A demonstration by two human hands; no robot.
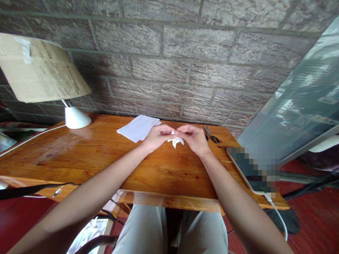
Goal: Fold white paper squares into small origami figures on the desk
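Note:
My left hand [158,136] and my right hand [194,137] meet over the far middle of the wooden table [106,158]. Both pinch a small folded white paper piece [176,141] with pointed tips, held between the fingertips just above the tabletop. The fingers of both hands are curled round its upper part, which they hide. A stack of white paper sheets [137,127] lies just behind my left hand.
Black scissors [211,135] lie right of my right hand. A tablet [251,169] with a white cable sits at the table's right edge. A white lamp base [76,118] with a newspaper shade [39,68] stands at the back left. A brick wall rises behind.

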